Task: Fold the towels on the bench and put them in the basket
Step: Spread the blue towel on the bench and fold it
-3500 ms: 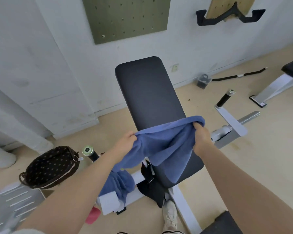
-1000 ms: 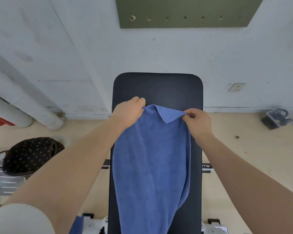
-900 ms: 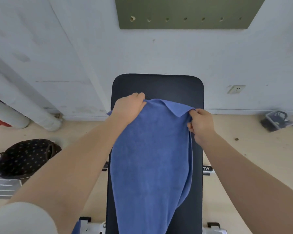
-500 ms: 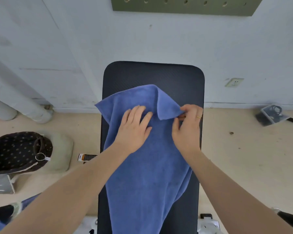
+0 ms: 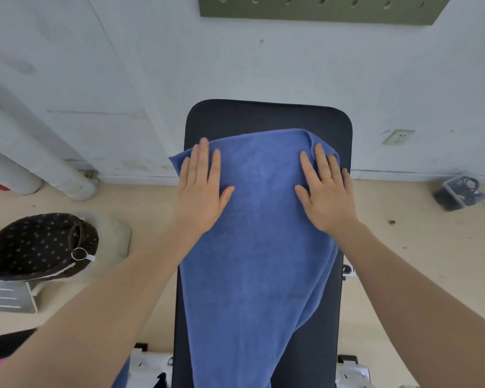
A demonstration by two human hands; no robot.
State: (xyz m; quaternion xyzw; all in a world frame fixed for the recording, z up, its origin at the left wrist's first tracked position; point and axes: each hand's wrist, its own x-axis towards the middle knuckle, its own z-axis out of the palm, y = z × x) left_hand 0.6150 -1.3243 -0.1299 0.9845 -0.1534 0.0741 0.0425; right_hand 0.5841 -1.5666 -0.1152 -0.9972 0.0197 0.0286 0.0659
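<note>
Blue towel (image 5: 252,247): spread lengthwise on the dark table (image 5: 266,116). Left hand (image 5: 200,191) and right hand (image 5: 326,191) (ring worn) press flat on it, fingers straight and slightly apart. Dotted basket (image 5: 37,245): floor, left.

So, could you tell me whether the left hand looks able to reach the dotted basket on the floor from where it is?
Probably yes. The left hand lies flat on the blue towel, holding nothing, and the basket sits on that same side beyond the bench, with only bare floor between. It would likely need a lean.
</note>
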